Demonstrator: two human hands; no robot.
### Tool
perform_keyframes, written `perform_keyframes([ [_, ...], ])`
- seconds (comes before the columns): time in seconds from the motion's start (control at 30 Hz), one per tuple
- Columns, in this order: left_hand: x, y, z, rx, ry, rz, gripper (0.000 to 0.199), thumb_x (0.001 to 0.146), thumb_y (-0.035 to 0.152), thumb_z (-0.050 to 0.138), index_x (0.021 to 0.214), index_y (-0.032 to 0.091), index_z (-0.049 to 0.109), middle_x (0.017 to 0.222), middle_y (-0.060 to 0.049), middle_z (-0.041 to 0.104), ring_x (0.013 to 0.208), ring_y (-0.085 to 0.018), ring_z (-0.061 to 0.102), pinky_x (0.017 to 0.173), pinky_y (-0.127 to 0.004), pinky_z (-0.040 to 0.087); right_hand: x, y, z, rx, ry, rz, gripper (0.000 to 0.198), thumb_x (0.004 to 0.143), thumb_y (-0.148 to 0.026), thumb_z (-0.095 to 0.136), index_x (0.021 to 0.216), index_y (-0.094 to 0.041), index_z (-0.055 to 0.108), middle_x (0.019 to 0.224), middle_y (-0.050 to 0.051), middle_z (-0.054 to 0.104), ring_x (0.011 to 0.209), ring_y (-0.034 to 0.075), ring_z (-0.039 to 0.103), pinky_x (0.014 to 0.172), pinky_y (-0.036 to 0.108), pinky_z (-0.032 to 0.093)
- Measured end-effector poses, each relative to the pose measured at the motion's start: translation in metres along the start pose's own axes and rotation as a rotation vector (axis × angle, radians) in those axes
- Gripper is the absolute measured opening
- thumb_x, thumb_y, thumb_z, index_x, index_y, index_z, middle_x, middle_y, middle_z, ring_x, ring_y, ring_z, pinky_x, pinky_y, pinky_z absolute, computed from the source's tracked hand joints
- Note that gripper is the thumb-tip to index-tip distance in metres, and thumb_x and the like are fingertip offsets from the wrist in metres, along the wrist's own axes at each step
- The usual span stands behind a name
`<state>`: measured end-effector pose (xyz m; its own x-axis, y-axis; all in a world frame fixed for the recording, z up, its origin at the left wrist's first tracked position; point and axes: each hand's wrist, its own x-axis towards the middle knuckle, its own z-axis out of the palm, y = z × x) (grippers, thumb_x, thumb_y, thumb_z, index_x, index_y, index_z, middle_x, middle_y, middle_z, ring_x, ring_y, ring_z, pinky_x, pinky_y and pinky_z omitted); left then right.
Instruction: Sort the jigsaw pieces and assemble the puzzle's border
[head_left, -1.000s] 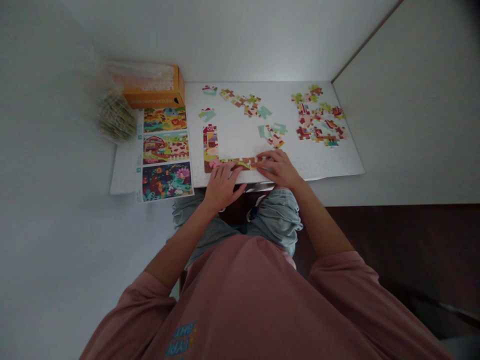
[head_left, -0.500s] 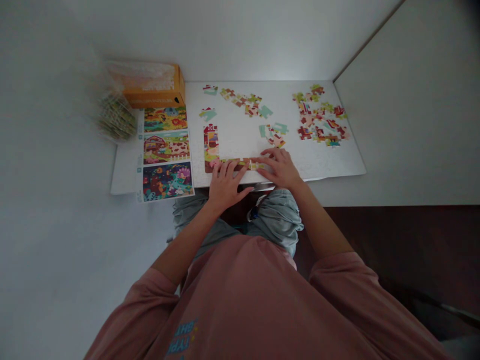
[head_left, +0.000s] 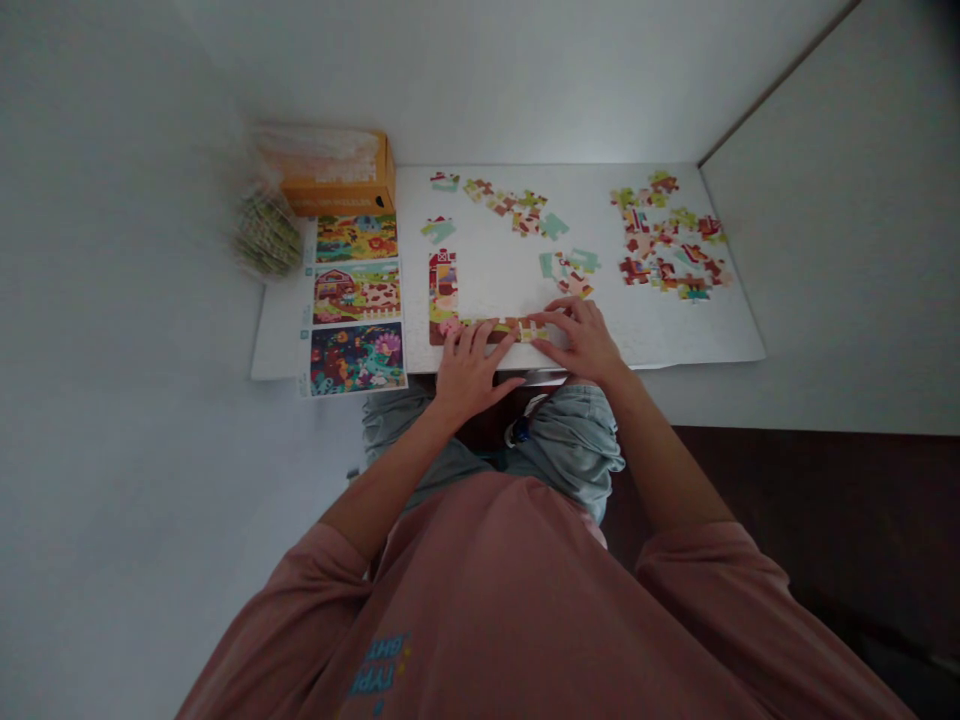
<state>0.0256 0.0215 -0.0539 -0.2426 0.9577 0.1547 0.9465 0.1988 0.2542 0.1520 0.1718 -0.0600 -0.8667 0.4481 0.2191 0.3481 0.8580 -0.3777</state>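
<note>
An L-shaped run of joined jigsaw pieces (head_left: 443, 290) lies near the table's front edge, with a red barn at its top left corner. My left hand (head_left: 471, 375) rests on the bottom row, fingers spread and palm down, holding nothing. At the right end of that row, my right hand (head_left: 589, 342) has its thumb and fingertips on a puzzle piece (head_left: 533, 330), one on each long side. Its fingers partly cover the piece. Just beyond the right hand lie a few loose pieces (head_left: 574, 275) with red, white and pale green parts.
Several loose pieces (head_left: 517, 205) lie at the back, and a larger pile (head_left: 667, 245) is at the right. A reference sheet with three pictures (head_left: 358, 295) lies at the left. Behind it are an orange box (head_left: 341, 195) and a plastic bag of pieces (head_left: 268, 235).
The whole view has shifted, so the table appears farther right. Both hands keep nearly the same places on the bottom row.
</note>
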Motion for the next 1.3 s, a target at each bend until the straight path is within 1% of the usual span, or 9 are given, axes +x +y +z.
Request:
perform_keyframes([
  [0.23, -0.004, -0.004, -0.002, 0.038, -0.019, -0.005, 0.058, 0.068, 0.049, 0.034, 0.118, 0.025, 0.016, 0.121, -0.003, 0.017, 0.108, -0.024, 0.015, 0.089, -0.041, 0.010, 0.003, 0.002, 0.008, 0.040, 0.056, 0.030, 0.030, 0.071, -0.034, 0.043, 0.101, -0.030, 0.044, 0.098, 0.005, 0.040, 0.091, 0.023, 0.036, 0.079, 0.041, 0.029],
  [0.4, -0.005, -0.006, -0.003, 0.050, 0.006, -0.016, 0.059, 0.066, 0.051, 0.035, 0.117, 0.026, 0.018, 0.121, -0.002, 0.020, 0.108, -0.024, 0.017, 0.090, -0.042, 0.009, 0.004, -0.001, 0.010, 0.016, 0.028, 0.040, 0.030, 0.070, -0.035, 0.043, 0.100, -0.031, 0.045, 0.099, 0.005, 0.039, 0.090, 0.023, 0.038, 0.078, 0.041, 0.030],
  [0.53, -0.007, -0.007, -0.004, 0.049, 0.040, -0.018, 0.058, 0.066, 0.051, 0.035, 0.116, 0.027, 0.020, 0.119, -0.002, 0.023, 0.107, -0.024, 0.019, 0.090, -0.042, 0.011, 0.004, -0.004, 0.010, 0.009, 0.046, 0.046, 0.036, 0.068, -0.036, 0.045, 0.103, -0.031, 0.042, 0.100, 0.005, 0.039, 0.092, 0.025, 0.037, 0.078, 0.044, 0.030],
  [0.63, -0.008, -0.008, -0.003, 0.041, 0.052, -0.024, 0.059, 0.065, 0.051, 0.036, 0.117, 0.027, 0.018, 0.119, -0.002, 0.023, 0.107, -0.024, 0.019, 0.090, -0.041, 0.012, 0.004, -0.006, 0.010, 0.016, 0.054, 0.048, 0.043, 0.065, -0.038, 0.048, 0.105, -0.030, 0.039, 0.100, 0.006, 0.038, 0.094, 0.025, 0.036, 0.077, 0.045, 0.030],
  [0.77, -0.007, -0.010, 0.002, 0.017, 0.053, -0.036, 0.068, 0.065, 0.050, 0.037, 0.119, 0.019, 0.011, 0.121, -0.005, 0.020, 0.109, -0.023, 0.017, 0.092, -0.039, 0.012, 0.004, -0.006, 0.009, 0.040, 0.049, 0.034, 0.046, 0.063, -0.037, 0.051, 0.106, -0.029, 0.037, 0.101, 0.006, 0.038, 0.095, 0.025, 0.035, 0.080, 0.044, 0.029],
  [0.87, -0.005, -0.011, 0.006, -0.019, 0.054, -0.044, 0.070, 0.065, 0.048, 0.038, 0.119, 0.012, 0.011, 0.121, -0.008, 0.019, 0.110, -0.024, 0.013, 0.092, -0.037, 0.012, 0.004, -0.004, 0.008, 0.041, 0.045, 0.035, 0.046, 0.062, -0.036, 0.053, 0.105, -0.028, 0.039, 0.100, 0.006, 0.038, 0.094, 0.024, 0.035, 0.081, 0.043, 0.030],
  [0.93, -0.004, -0.010, 0.007, -0.039, 0.051, -0.055, 0.067, 0.067, 0.045, 0.037, 0.119, 0.011, 0.012, 0.121, -0.009, 0.019, 0.111, -0.024, 0.012, 0.092, -0.038, 0.012, 0.004, -0.003, 0.007, 0.037, 0.040, 0.035, 0.045, 0.061, -0.036, 0.054, 0.104, -0.028, 0.039, 0.100, 0.006, 0.038, 0.094, 0.024, 0.035, 0.080, 0.043, 0.030],
  [1.1, -0.003, -0.004, 0.005, -0.046, 0.027, -0.082, 0.058, 0.069, 0.032, 0.037, 0.118, 0.014, 0.013, 0.120, -0.008, 0.021, 0.111, -0.024, 0.013, 0.091, -0.039, 0.012, 0.004, -0.001, 0.004, 0.023, 0.010, 0.059, 0.044, 0.062, -0.038, 0.053, 0.103, -0.028, 0.039, 0.101, 0.005, 0.037, 0.095, 0.023, 0.034, 0.080, 0.042, 0.029],
  [1.3, 0.000, 0.001, 0.002, -0.024, 0.023, -0.087, 0.055, 0.069, 0.027, 0.037, 0.118, 0.014, 0.015, 0.119, -0.007, 0.023, 0.110, -0.024, 0.015, 0.090, -0.040, 0.011, 0.005, 0.001, -0.001, 0.017, -0.023, 0.084, 0.037, 0.064, -0.038, 0.051, 0.100, -0.029, 0.043, 0.099, 0.004, 0.038, 0.094, 0.022, 0.034, 0.080, 0.040, 0.028],
])
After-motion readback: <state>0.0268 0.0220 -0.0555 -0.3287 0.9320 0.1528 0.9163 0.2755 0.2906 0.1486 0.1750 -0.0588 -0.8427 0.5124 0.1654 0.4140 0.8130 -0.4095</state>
